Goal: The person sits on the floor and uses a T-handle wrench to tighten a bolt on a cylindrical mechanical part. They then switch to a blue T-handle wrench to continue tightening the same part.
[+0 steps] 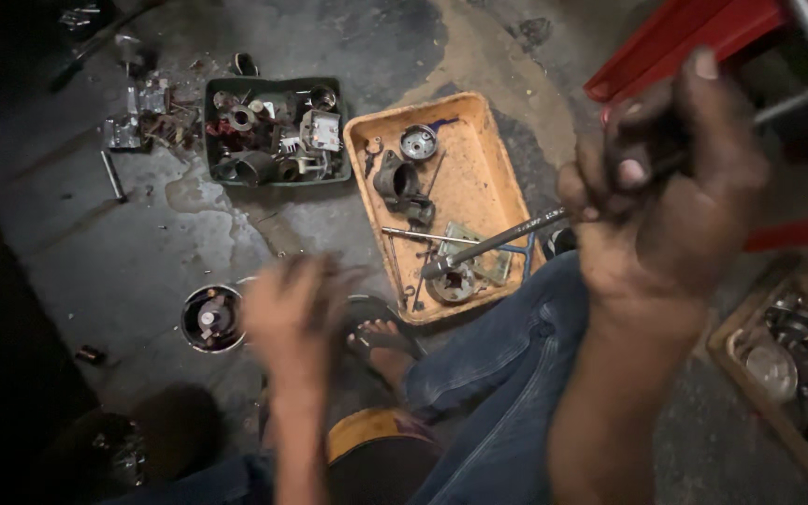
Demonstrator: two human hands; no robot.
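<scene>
- Right hand [666, 187], raised close to the camera, is closed in a fist around a long dark metal rod [497, 241]; the thumb and fingers wrap its upper part.
- From the fist, that rod slants down and to the left, and its thick lower end hangs over the orange tray [479, 122] near the tray's front edge.
- Left hand [296, 313] is lower and blurred, fingers loosely spread with nothing in them; it hovers over the concrete floor [142, 243] just beside a round metal housing [210, 318].
- Blue jeans [507, 374] cover the person's leg, which lies between the two arms, and a bare foot in a sandal [381, 341] rests on the floor next to the tray's near corner.
- Inside the orange tray lie a small round gear-like part [418, 142], a dark cast metal piece [399, 182], a thin steel pin [423, 236] and a disc-shaped part [453, 283] at the front.
- Left of it, touching or nearly so, sits a dark green tray [212, 93] crammed with small engine parts.
- Loose metal bits [147, 117] are scattered on the floor further left.
- At the right edge stands a wooden box [731, 327] holding more round metal parts.
- Red metal framing [666, 47] shows at the top right, behind the right hand.
</scene>
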